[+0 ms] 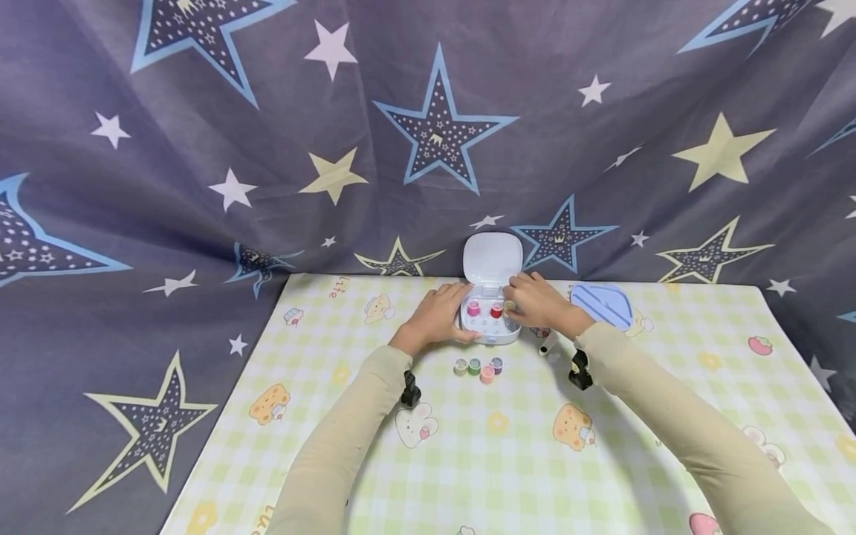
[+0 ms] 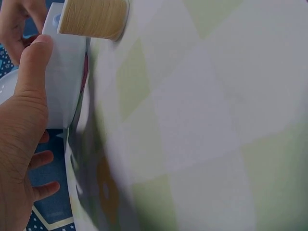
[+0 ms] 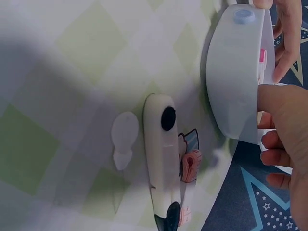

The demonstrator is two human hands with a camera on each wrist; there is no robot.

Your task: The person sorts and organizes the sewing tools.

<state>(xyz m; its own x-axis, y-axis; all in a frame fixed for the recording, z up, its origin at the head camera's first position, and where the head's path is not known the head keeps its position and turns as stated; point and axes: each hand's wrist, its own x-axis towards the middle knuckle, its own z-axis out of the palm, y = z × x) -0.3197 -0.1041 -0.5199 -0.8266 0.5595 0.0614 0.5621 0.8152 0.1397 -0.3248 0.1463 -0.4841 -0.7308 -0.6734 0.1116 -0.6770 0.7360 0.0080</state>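
Observation:
A small white sewing box stands with its lid raised at the back. My left hand grips its left side, the thumb lying along the front wall in the left wrist view. Inside the box are a magenta thread spool and a red thread spool. At the right end, my right hand reaches over the rim and pinches a pale yellow thread spool, partly hidden by its fingers. Several spools, including a green one and a pink one, stand in front of the box.
A blue oval tray lies right of the right hand, near the table's back edge. A white tool with a black button and a small white needle threader lie beside the box. A star-patterned curtain hangs behind the checkered tablecloth.

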